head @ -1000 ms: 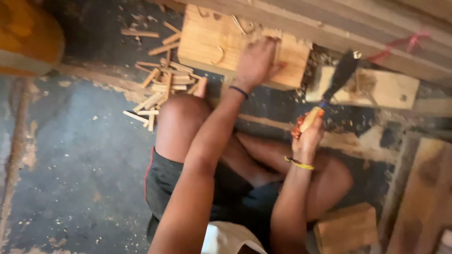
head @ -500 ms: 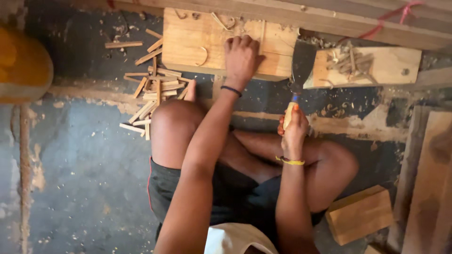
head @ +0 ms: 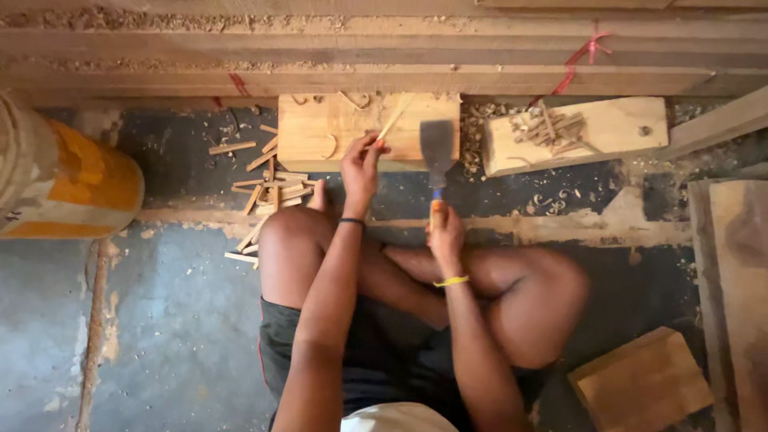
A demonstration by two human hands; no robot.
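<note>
The left hand pinches a thin wooden stick between fingertips, holding it slanted over the wooden block that lies on the floor at the far side, against long timber beams. The right hand is wrapped tight around the handle of a broad chisel, its blade resting over the block's right end. Cut wood pieces lie scattered left of the block

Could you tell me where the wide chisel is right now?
In the head view it is at centre, held upright in the right hand, its blade resting over the right edge of the wooden block.
</note>
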